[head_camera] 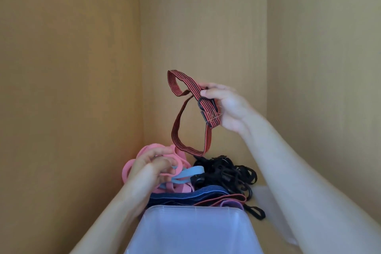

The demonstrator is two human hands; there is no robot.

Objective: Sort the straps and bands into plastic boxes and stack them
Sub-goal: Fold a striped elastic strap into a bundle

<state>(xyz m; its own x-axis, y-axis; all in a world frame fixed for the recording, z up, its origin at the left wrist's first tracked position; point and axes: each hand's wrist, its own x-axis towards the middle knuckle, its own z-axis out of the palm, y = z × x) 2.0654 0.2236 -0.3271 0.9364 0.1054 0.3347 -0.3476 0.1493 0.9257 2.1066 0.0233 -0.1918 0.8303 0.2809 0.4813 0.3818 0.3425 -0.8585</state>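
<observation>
My right hand [224, 105] holds a red-and-black striped strap [181, 130] up in the air by its black buckle; its loop hangs down over the pile. Lower left, my left hand [148, 169] grips pink rubber bands [144, 150] at the pile's left side. Light blue bands [191, 172] lie just right of that hand. A tangle of black straps [226, 173] fills the right of the pile. A dark blue striped strap [185, 196] and a red-edged purple band [231, 201] lie in front. A clear plastic box [191, 231] stands nearest me, seemingly with nothing inside.
Everything sits on a wooden shelf [268, 208] inside a cabinet corner. The wooden back wall [206, 27] and side walls [61, 68] close in on the left, rear and right. A black strap loop [256, 213] lies beside the box's right corner.
</observation>
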